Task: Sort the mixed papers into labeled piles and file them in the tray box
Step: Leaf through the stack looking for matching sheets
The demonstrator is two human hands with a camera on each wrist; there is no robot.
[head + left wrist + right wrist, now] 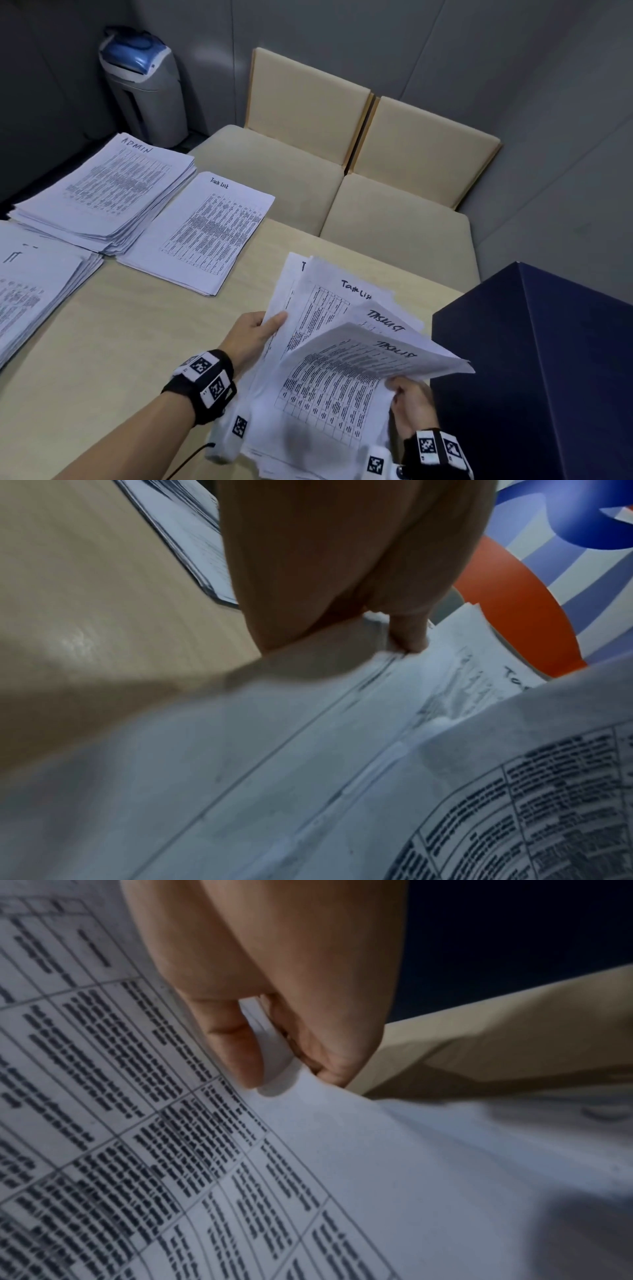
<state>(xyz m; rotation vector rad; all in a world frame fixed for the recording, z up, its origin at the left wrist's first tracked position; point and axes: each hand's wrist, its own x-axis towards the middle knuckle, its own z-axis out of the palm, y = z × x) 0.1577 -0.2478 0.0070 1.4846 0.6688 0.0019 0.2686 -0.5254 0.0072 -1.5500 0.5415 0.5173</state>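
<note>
Both hands (255, 330) (409, 399) grip fanned papers (329, 383), lower sheets hidden

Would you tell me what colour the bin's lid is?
Blue: the grey swing-top bin has a blue lid, clearest in the head view.

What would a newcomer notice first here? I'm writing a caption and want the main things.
First, the fanned sheaf of Task List sheets at the near table edge, gripped by the left hand on its left side while the right hand pinches the top sheet's right edge. Next, the sorted piles at far left, the thick ADMIN pile beside a thin Task List pile. A dark blue box stands at right.
</note>
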